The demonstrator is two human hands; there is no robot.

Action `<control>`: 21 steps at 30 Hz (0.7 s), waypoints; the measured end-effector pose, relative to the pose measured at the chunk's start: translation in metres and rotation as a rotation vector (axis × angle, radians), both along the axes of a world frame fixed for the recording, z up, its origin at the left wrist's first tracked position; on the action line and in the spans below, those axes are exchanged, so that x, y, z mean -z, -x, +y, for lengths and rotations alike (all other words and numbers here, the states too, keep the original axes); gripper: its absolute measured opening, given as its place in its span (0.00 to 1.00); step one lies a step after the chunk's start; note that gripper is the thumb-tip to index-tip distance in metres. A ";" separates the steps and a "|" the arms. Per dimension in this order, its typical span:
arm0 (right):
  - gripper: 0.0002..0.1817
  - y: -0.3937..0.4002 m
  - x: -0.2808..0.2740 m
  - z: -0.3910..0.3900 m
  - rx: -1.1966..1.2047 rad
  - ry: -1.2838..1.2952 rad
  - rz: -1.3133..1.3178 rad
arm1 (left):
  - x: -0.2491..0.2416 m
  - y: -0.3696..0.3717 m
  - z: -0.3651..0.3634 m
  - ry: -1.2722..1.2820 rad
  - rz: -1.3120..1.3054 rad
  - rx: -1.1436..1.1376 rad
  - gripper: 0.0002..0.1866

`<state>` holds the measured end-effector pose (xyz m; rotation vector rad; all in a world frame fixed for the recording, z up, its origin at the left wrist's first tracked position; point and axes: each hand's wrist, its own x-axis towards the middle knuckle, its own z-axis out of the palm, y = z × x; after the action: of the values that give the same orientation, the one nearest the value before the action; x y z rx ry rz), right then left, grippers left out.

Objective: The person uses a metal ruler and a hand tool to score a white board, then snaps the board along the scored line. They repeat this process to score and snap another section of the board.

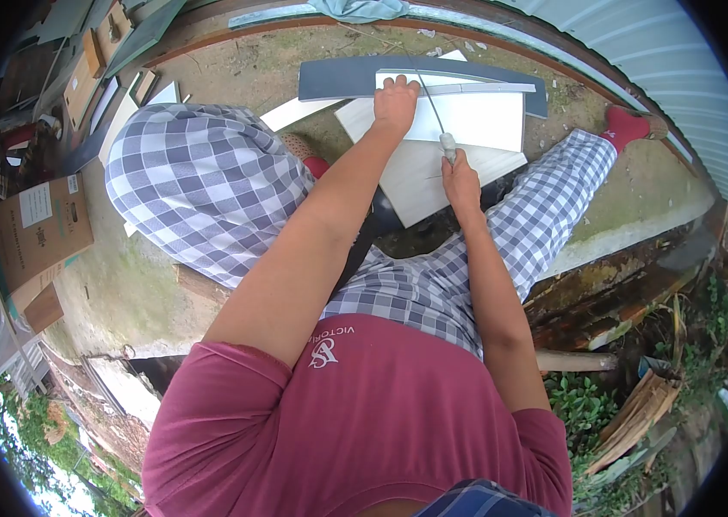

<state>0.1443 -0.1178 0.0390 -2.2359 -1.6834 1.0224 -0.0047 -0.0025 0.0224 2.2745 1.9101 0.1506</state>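
Observation:
My left hand (394,105) presses down at the left end of a narrow white strip (476,87), its fingers curled over it. In my right hand (461,179) is a tool with a pale handle (448,143) and a long thin shaft or blade seen edge-on; its exact kind does not show. The shaft slants up and left, crossing the strip just right of my left hand. Beneath lie a bright white board (467,121), a pale wood-grain board (424,177) and a dark grey panel (338,79) behind. My palms hide parts of both grips.
My checked-trouser legs flank the boards on the concrete ledge (588,237). Cardboard boxes (41,228) and board offcuts stand at left. A corrugated metal sheet (657,77) rises at right. A blue cloth (360,9) lies at the far edge; plants (584,409) grow below right.

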 end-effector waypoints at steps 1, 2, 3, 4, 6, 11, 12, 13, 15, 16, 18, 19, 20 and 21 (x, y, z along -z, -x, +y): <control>0.17 0.000 0.001 0.000 -0.005 0.001 -0.007 | 0.000 0.000 0.000 0.001 0.000 -0.001 0.10; 0.17 -0.001 0.000 0.000 -0.010 0.001 -0.013 | -0.001 0.000 0.000 -0.002 -0.002 0.001 0.10; 0.17 -0.001 0.000 0.000 -0.011 0.002 -0.014 | -0.001 0.000 0.000 -0.006 -0.004 0.002 0.10; 0.17 -0.001 0.000 -0.001 -0.014 0.001 -0.019 | -0.002 0.000 0.000 -0.005 -0.004 0.001 0.10; 0.17 -0.001 -0.001 0.000 -0.019 0.000 -0.024 | -0.001 0.000 0.000 -0.006 0.010 0.006 0.10; 0.16 0.007 -0.001 0.014 -0.037 0.007 -0.086 | 0.000 0.000 0.000 -0.009 0.003 0.011 0.10; 0.16 0.011 -0.001 0.021 -0.037 0.007 -0.083 | -0.001 0.000 0.000 -0.008 -0.001 0.011 0.10; 0.16 0.015 -0.002 0.028 -0.048 -0.006 -0.102 | -0.002 0.001 -0.001 -0.008 0.002 0.011 0.10; 0.15 0.023 -0.002 0.044 -0.056 -0.020 -0.119 | -0.003 0.000 -0.001 -0.002 0.010 0.010 0.10; 0.15 0.027 -0.003 0.052 -0.061 -0.022 -0.104 | -0.004 0.000 -0.001 -0.003 0.011 0.012 0.10; 0.15 0.028 -0.001 0.056 -0.067 -0.023 -0.086 | -0.005 0.000 -0.002 -0.005 -0.002 0.014 0.10; 0.15 0.030 0.000 0.056 -0.060 -0.042 -0.092 | -0.005 0.001 -0.002 -0.004 0.002 0.009 0.10; 0.15 0.029 0.002 0.055 -0.053 -0.062 -0.102 | -0.005 -0.001 -0.004 -0.002 0.009 0.017 0.10; 0.15 0.027 0.005 0.052 -0.060 -0.061 -0.100 | -0.005 -0.002 -0.005 0.003 0.017 0.023 0.10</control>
<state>0.1174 -0.0663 0.0344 -2.2460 -1.8065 0.8725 -0.0028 -0.0071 0.0273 2.3020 1.8907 0.1258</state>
